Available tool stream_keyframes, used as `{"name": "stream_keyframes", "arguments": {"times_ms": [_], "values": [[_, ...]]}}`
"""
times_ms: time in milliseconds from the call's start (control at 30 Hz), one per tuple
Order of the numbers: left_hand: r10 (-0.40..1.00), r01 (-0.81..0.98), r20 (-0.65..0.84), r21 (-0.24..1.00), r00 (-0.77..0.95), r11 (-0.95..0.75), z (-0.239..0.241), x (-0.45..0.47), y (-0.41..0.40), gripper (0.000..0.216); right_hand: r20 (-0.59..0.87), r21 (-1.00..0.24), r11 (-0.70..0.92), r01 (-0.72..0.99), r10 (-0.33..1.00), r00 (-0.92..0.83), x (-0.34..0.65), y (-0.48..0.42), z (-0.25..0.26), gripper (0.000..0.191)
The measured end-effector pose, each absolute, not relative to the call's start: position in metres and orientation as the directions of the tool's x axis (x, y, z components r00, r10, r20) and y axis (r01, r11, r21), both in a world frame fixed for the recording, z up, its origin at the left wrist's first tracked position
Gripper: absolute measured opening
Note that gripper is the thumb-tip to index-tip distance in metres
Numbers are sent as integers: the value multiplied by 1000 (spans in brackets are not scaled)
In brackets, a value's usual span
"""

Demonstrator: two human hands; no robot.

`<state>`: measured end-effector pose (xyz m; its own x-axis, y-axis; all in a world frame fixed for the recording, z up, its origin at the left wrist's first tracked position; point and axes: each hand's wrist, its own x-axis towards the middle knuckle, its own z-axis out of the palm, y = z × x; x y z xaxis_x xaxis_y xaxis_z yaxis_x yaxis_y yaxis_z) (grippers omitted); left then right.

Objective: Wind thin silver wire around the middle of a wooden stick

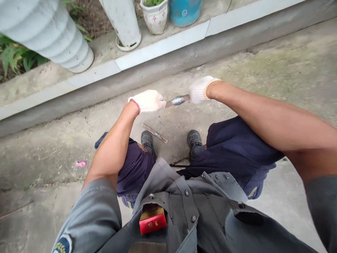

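My left hand (149,101), in a white knit glove, is closed on one end of a short wooden stick (169,104). Silvery wire (178,100) is wound in a thick bundle around the stick's middle. At the other end is my right hand (198,90), also gloved in white and blurred by motion. It looks curled like a fist; its fingers are hidden, and I cannot make out what it grips. On the ground near my left shoe (147,140) lies a second stick (154,133) with something thin wrapped around it.
A low concrete curb (163,74) with pale tile edging runs across in front. On its ledge stand a ribbed white column (63,38), a white pipe (123,21), a flowerpot (156,17) and a blue container (185,12). A small pink object (81,163) lies on the concrete to the left.
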<state>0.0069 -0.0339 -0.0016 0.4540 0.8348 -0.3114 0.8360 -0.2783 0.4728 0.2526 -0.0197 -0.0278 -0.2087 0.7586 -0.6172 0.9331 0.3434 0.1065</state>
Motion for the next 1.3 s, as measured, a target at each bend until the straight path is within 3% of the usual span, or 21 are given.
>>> {"name": "stream_keyframes", "arguments": {"times_ms": [167, 400, 600, 667, 800, 933, 1067, 1300], "values": [[724, 871, -495, 361, 481, -333, 5, 21, -32, 41, -471, 30, 153, 988, 874, -121, 254, 1, -18, 45], [679, 851, -517, 377, 521, -366, -11, 16, -8, 48, -299, -206, 283, 937, 893, -335, 251, -6, 1, 54], [613, 698, -388, 586, 688, -412, -28, 0, 10, 33, -421, -421, 328, 846, 755, -503, 244, -28, 1, 50], [581, 688, -390, 545, 715, -480, -27, -1, 13, 35, -472, -465, 330, 821, 693, -545, 241, -35, 0, 47], [659, 799, -460, 251, 595, -547, -22, 1, 13, 52, -563, -336, 486, 807, 583, -585, 232, -48, -6, 38], [631, 791, -513, 175, 582, -587, -26, 5, 6, 47, -658, -67, 524, 849, 616, -433, 227, -47, -27, 24], [546, 771, -561, 315, 622, -554, -35, 16, -4, 48, -646, 76, 373, 925, 725, -240, 230, -26, -46, 32], [557, 698, -488, 670, 672, -254, -41, 22, -6, 38, -458, 33, 154, 988, 881, -122, 244, 9, -40, 35]]}}
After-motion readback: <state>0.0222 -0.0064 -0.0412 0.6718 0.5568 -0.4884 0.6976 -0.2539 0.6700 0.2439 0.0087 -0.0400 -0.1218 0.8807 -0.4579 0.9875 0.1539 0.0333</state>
